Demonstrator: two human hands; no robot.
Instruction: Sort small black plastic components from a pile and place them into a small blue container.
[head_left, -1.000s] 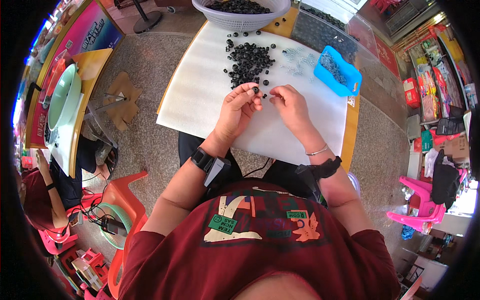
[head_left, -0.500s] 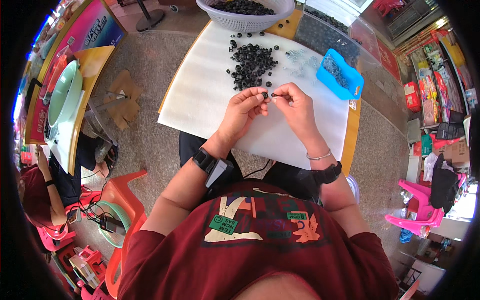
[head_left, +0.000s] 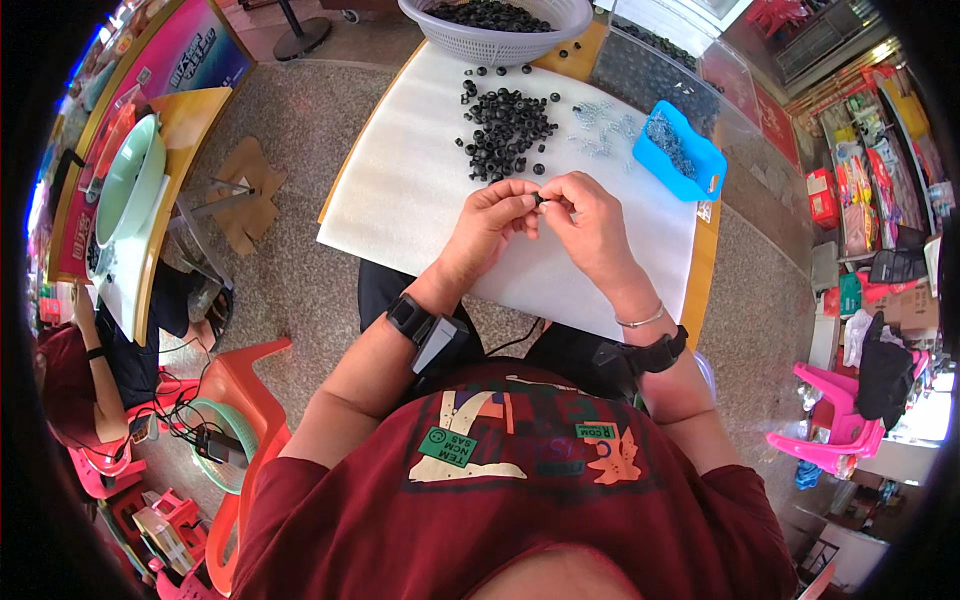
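Above the near part of the white-topped table (head_left: pixel 400 180), my two hands meet at the fingertips. My left hand (head_left: pixel 494 218) pinches a small round black part (head_left: pixel 540 199) between thumb and fingers. Closed against it from the other side is my right hand (head_left: pixel 588 215), its thumb and forefinger on a small dark piece mostly hidden by the fingers. Just beyond the hands lies a loose pile of small black parts (head_left: pixel 505 130). To its right are scattered small silvery pieces (head_left: pixel 600 120), and a blue bin (head_left: pixel 705 182) holds more of them.
A grey-purple basket (head_left: pixel 490 42) of black parts stands at the table's far edge, next to a clear tub (head_left: pixel 650 80). On the left, another person's arm (head_left: pixel 105 400) is near a side table with a green basin (head_left: pixel 130 180). An orange chair (head_left: pixel 255 390) stands at my left.
My hands have come together, bringing the two small black pieces into contact, and moved slightly nearer to me. The pile and bin look the same.
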